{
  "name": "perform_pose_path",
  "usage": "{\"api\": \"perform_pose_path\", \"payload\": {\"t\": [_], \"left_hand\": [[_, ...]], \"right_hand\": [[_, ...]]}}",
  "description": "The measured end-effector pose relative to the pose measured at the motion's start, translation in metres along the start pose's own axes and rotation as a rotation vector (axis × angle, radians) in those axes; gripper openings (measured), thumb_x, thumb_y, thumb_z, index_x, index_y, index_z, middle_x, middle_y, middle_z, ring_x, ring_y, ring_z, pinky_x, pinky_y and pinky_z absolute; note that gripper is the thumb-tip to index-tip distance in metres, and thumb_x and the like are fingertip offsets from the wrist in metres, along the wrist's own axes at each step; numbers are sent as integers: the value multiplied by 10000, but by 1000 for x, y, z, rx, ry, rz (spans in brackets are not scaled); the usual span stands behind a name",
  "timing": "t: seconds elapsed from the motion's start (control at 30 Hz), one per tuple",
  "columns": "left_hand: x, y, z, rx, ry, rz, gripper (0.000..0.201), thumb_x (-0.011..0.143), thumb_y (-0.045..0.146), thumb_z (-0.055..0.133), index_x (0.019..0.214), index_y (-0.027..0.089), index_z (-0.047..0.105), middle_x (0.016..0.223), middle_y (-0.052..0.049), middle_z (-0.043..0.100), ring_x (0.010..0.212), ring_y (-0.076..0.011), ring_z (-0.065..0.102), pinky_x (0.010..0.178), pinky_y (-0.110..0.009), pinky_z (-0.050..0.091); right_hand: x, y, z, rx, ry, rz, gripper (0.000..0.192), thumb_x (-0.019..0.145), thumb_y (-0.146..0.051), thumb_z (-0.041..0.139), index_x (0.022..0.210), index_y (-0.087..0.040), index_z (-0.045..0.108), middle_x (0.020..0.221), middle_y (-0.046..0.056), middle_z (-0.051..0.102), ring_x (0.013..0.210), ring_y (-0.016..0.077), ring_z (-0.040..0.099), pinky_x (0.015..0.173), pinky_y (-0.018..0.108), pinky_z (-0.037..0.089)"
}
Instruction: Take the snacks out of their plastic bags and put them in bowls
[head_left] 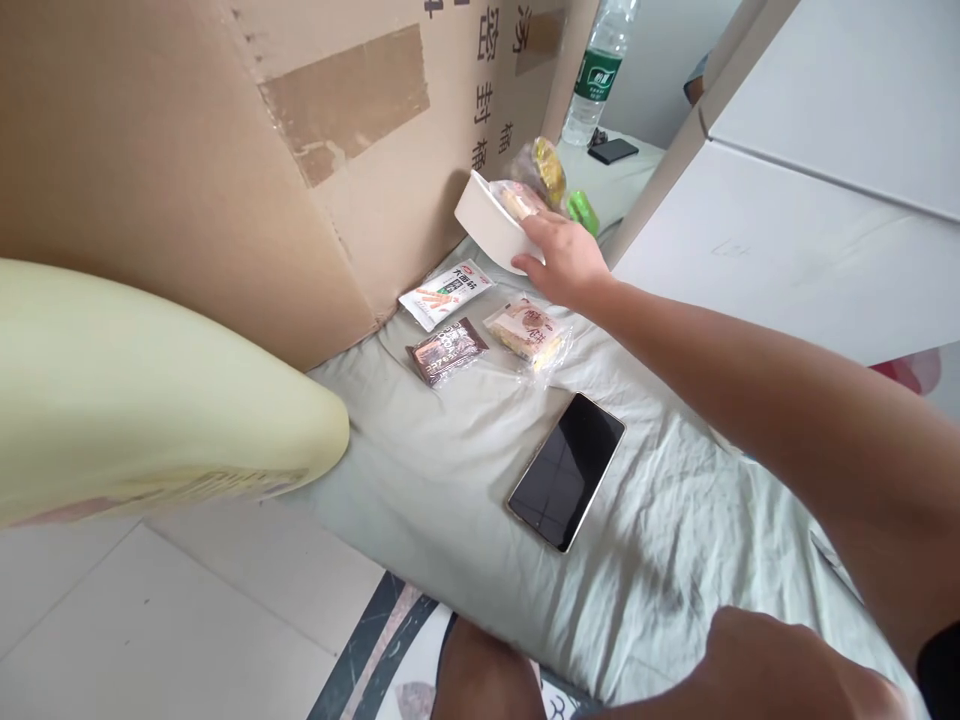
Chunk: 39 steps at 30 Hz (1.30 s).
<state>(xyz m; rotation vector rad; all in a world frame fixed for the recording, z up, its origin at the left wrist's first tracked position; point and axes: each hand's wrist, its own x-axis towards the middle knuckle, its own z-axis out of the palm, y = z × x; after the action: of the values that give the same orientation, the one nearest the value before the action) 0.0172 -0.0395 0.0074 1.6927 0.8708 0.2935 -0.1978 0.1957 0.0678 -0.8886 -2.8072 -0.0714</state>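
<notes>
The right hand (564, 262) reaches forward across a pale green wrinkled sheet (450, 480) and its fingers (534, 228) are closed on the rim of a shallow white round bowl (487, 222), thumb underneath and fingers over the top edge. The bowl is tilted steeply on its side, its open face turned toward the far right, and it is lifted just above the sheet close to a tall brown cardboard wall (225, 170) with printed characters and tape marks. Inside the bowl, pinned under the fingers, sits a clear-wrapped snack packet (514, 197) with a pale cake-like piece in it. Just behind the bowl lie a crinkled clear bag with yellow contents (546, 165) and a small bright green object (582, 210). On the sheet below the bowl three packets lie apart from one another: a white packet with orange sticks printed on it (447, 293), a dark brown chocolate-coloured packet (447, 351), and a clear-wrapped pastry with a red label (526, 330). Nearer the camera a black smartphone with a gold edge (567, 470) lies face up. The left hand (757, 660) rests low at the bottom edge, its fingers curled closed on nothing visible. A clear plastic water bottle with a green label (600, 70) stands far back beside a second dark phone (613, 151).
</notes>
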Motion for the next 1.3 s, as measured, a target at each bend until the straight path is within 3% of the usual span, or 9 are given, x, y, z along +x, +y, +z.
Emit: {"api": "perform_pose_path", "payload": {"t": [0.1, 0.23, 0.3, 0.43, 0.67, 0.83, 1.0, 1.17, 1.3], "left_hand": [[-15, 5, -8, 118, -20, -27, 388, 954, 443, 439, 1028, 175, 710, 677, -97, 655, 639, -235, 658, 675, -369, 504], [-33, 9, -17, 147, 59, 13, 246, 952, 391, 497, 864, 219, 649, 595, -43, 581, 523, -167, 538, 615, -303, 470], [-35, 10, -20, 132, 51, 21, 265, 961, 395, 499, 812, 218, 629, 580, -39, 572, 500, -154, 504, 609, -284, 458], [-31, 10, -20, 110, 9, -19, 334, 992, 432, 436, 878, 213, 661, 656, -65, 616, 618, -193, 593, 652, -278, 457], [-28, 9, -19, 51, -89, -4, 322, 920, 441, 489, 1036, 220, 693, 773, -72, 682, 732, -239, 650, 740, -354, 494], [-28, 14, -24, 140, -115, 14, 400, 974, 397, 409, 1133, 172, 698, 946, -106, 759, 885, -271, 723, 840, -405, 537], [-22, 18, -13, 138, -60, 0, 425, 974, 411, 425, 1149, 170, 728, 1060, -134, 777, 1015, -310, 740, 864, -425, 560], [-17, 26, -7, 198, -114, -16, 412, 988, 385, 427, 1161, 174, 735, 1075, -125, 771, 1029, -294, 743, 888, -425, 559], [-16, 30, -7, 301, -176, -35, 398, 976, 321, 423, 1175, 171, 734, 1111, -110, 779, 1030, -293, 750, 854, -420, 563]], "right_hand": [[-21, -9, -14, 22, 0, -69, 395, 977, -271, 519, 1330, -128, 622, 1294, 154, 663, 1231, 347, 640, 1019, 454, 538], [-51, -14, -15, 34, 93, -227, 393, 1022, -311, 466, 1358, -180, 625, 1181, 127, 688, 1132, 299, 642, 955, 422, 533], [-63, -13, -10, -2, 170, -336, 316, 1043, -318, 463, 1245, -196, 673, 1078, 107, 694, 1044, 274, 641, 904, 394, 513], [-85, -5, -3, -94, 370, -564, 258, 1084, -271, 456, 970, -214, 681, 891, 58, 669, 874, 209, 596, 820, 347, 445], [-129, 11, -16, -160, 518, -638, 200, 1073, -181, 511, 961, -260, 657, 857, -11, 689, 823, 168, 573, 863, 330, 466], [-188, 25, -40, 29, 472, -501, 150, 1022, -164, 607, 1045, -292, 680, 916, 4, 722, 866, 178, 650, 799, 358, 479], [-260, 33, -53, 254, 397, -303, 139, 994, -162, 651, 1087, -263, 665, 915, 37, 703, 823, 192, 673, 727, 344, 523], [-301, 41, -49, 791, 318, 139, 164, 1001, -347, 665, 1155, -289, 668, 931, 31, 712, 813, 197, 696, 681, 321, 577], [-294, 49, -61, 1315, 456, 509, 260, 969, -430, 655, 1180, -290, 710, 1108, 52, 772, 1059, 250, 731, 948, 423, 629]]}}
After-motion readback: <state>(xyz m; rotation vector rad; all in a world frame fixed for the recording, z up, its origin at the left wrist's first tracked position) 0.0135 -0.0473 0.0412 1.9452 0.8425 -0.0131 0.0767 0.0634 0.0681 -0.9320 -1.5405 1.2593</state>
